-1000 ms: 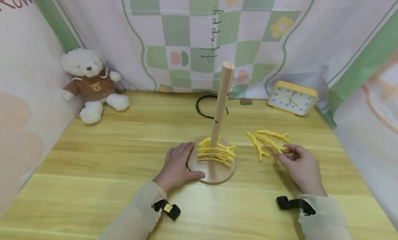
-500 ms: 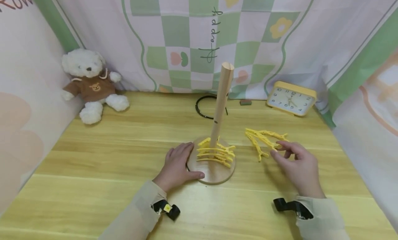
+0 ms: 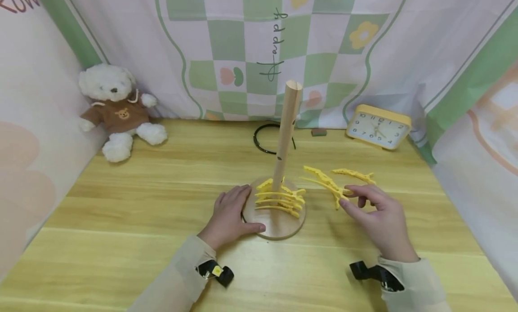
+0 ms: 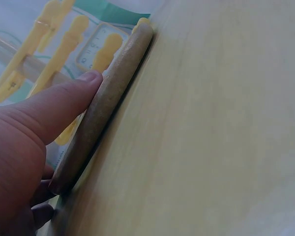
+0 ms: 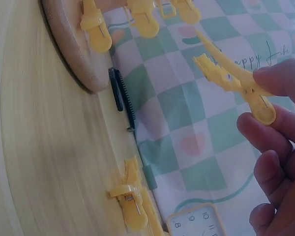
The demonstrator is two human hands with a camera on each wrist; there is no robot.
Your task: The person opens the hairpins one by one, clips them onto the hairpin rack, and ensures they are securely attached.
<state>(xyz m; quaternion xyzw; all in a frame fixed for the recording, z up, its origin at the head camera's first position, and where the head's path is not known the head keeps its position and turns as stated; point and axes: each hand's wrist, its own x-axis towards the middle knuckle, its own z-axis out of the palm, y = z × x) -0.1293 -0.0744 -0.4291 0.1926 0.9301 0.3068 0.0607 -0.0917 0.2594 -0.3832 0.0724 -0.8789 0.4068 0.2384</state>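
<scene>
My right hand [image 3: 382, 220] pinches the handle end of a yellow alligator hair clip [image 5: 238, 81] between thumb and fingers. Its long toothed arms are spread apart and point left, toward a wooden stand. That stand has a round base [image 3: 279, 233] and an upright post [image 3: 286, 132]. Several similar clips [image 3: 298, 202] cluster around the foot of the post, one above another. At the base's left edge, my left hand [image 3: 228, 217] grips the rim, thumb on top. Another clip [image 3: 337, 202] lies below the held one, partly covered by it, and one more clip [image 3: 353, 173] lies farther back.
Behind the post, a black cable loop [image 3: 259, 143] lies on the wooden table [image 3: 141, 204]. A small dark block [image 3: 319, 132] and a yellow clock [image 3: 378, 127] stand near the back curtain. A white plush bear [image 3: 121, 109] sits at the back left.
My right hand has lifted a clip off the table, moved it left toward the stand and squeezed it, so its arms have parted. The left hand has stayed on the base.
</scene>
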